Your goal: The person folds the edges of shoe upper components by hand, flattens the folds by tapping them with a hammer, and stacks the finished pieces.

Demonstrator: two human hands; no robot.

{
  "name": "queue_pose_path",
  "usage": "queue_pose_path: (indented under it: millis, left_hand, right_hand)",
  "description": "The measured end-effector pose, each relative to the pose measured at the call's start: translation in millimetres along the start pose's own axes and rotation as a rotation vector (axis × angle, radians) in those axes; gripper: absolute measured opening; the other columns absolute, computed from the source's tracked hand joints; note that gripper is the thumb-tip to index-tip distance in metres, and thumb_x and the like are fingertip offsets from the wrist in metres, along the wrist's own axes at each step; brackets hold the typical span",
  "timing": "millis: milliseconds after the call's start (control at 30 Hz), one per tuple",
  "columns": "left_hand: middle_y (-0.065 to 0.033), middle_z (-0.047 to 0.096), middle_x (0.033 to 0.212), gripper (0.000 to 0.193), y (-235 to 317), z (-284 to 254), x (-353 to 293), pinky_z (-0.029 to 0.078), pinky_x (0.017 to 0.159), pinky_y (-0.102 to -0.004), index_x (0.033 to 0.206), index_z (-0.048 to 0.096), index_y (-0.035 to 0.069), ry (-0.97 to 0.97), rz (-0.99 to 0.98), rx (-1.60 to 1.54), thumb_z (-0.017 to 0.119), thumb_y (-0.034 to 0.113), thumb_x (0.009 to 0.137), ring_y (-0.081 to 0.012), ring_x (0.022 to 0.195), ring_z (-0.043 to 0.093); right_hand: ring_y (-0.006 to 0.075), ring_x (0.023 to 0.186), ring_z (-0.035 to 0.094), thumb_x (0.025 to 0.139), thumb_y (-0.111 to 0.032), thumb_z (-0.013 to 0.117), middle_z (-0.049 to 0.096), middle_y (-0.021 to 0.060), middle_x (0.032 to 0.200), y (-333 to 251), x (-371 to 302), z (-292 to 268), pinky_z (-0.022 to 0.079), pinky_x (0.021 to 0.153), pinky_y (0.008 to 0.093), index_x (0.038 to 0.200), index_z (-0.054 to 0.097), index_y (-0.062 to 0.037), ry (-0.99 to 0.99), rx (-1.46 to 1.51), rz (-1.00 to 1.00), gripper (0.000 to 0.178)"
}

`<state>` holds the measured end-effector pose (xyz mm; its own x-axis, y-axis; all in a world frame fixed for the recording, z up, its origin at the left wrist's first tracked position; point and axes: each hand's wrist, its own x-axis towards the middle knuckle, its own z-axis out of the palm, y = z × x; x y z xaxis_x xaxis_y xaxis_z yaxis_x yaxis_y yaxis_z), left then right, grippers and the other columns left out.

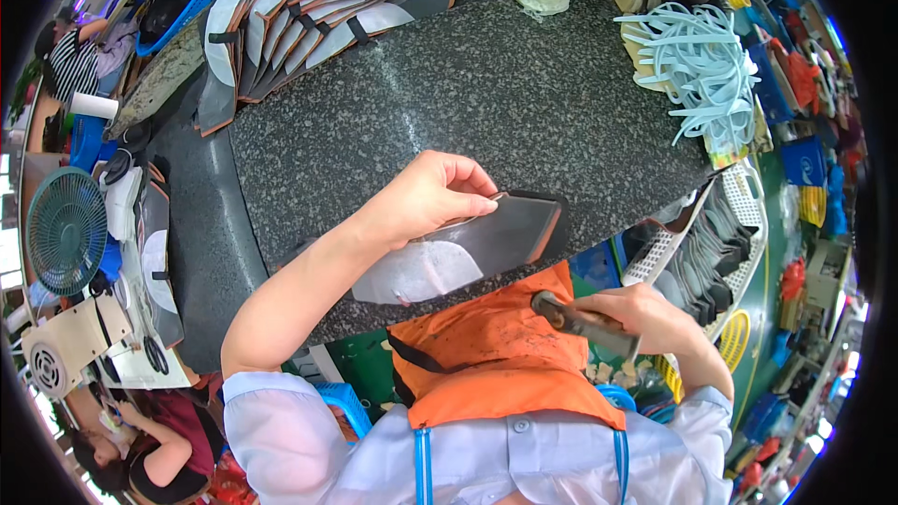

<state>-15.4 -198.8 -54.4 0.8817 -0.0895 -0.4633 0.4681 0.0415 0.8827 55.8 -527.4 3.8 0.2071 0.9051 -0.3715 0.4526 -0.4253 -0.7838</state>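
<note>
On the speckled dark stone slab lies a dark grey shoe upper piece with a whitish patch and an orange-brown edge, close to the near edge. My left hand reaches over it, thumb and forefinger pinched on its far edge. Part of the piece is hidden under my left wrist and forearm. My right hand is closed around a hammer, held off the slab just in front of the orange apron. The hammer's round metal face points left, and its handle is mostly covered by my fingers.
Stacked shoe upper pieces fan out at the slab's far left. Pale blue strips are heaped at the far right. A white basket of grey pieces stands right of the slab. A fan and two other people are at left.
</note>
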Motion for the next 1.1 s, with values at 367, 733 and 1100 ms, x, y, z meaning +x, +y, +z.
queue_pose_path:
  millis: [367, 733, 1100]
  left_hand:
    - [-0.0080, 0.067, 0.085, 0.016, -17, 15, 8, 0.054, 0.063, -0.0364, 0.096, 0.070, 0.005, 0.448, 0.606, 0.807, 0.076, 0.007, 0.082, -0.0257, 0.073, 0.069]
    - [-0.0094, 0.065, 0.095, 0.026, -21, 21, -2, 0.051, 0.061, -0.0325, 0.101, 0.071, -0.002, 0.430, 0.794, 1.373, 0.071, 0.005, 0.076, -0.0214, 0.072, 0.062]
    - [-0.0054, 0.063, 0.086, 0.015, -29, 24, -17, 0.049, 0.059, -0.0349, 0.092, 0.071, 0.002, 0.522, 0.747, 1.210, 0.075, 0.007, 0.078, -0.0221, 0.068, 0.060]
  right_hand:
    - [0.0382, 0.094, 0.070, 0.092, -0.011, 0.065, 0.070, 0.0197, 0.106, -24, 66, -52, 0.057, 0.078, 0.0425, 0.129, 0.060, -0.0038, 0.241, -0.142, -0.115, 0.038]
    - [0.0393, 0.062, 0.065, 0.091, -0.017, 0.068, 0.061, 0.0144, 0.062, -21, 116, -67, 0.052, 0.056, 0.0487, 0.102, 0.056, -0.0035, 0.110, -0.496, 0.041, 0.021]
    - [0.0399, 0.061, 0.064, 0.089, -0.017, 0.066, 0.061, 0.0141, 0.063, -20, 120, -56, 0.049, 0.054, 0.0496, 0.099, 0.053, -0.0053, 0.130, -0.355, -0.025, 0.020]
